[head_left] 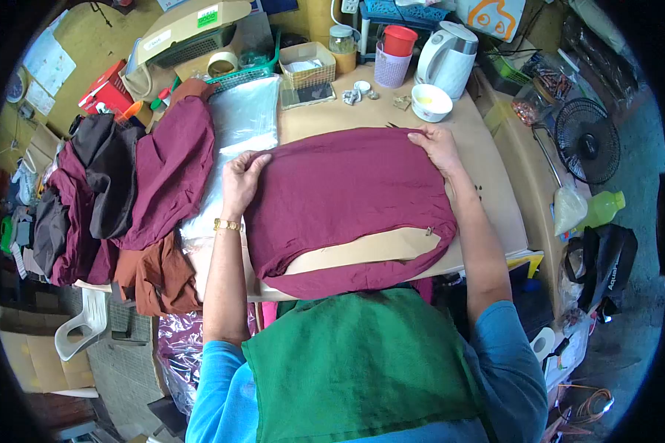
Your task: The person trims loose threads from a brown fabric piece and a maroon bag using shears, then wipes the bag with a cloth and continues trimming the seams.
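Note:
A maroon cloth piece (347,177), shaped like a bag with a strap, lies spread on the work table. Its lower band curves round a gap where the tabletop shows, and a small metal zipper pull sits at the right end. My left hand (242,173) pinches the upper left corner between thumb and fingers. At the upper right corner, my right hand (436,148) grips the edge in the same way. The dark tip of a small tool (394,125) pokes out beside my right fingers; most of it is hidden.
Heaped maroon, dark and rust cloth pieces (166,173) fill the table's left side, beside clear plastic bags (255,111). A white kettle (448,59), white bowl (431,102), purple basket (391,68) and jar (342,48) stand at the back. A fan (587,140) is right.

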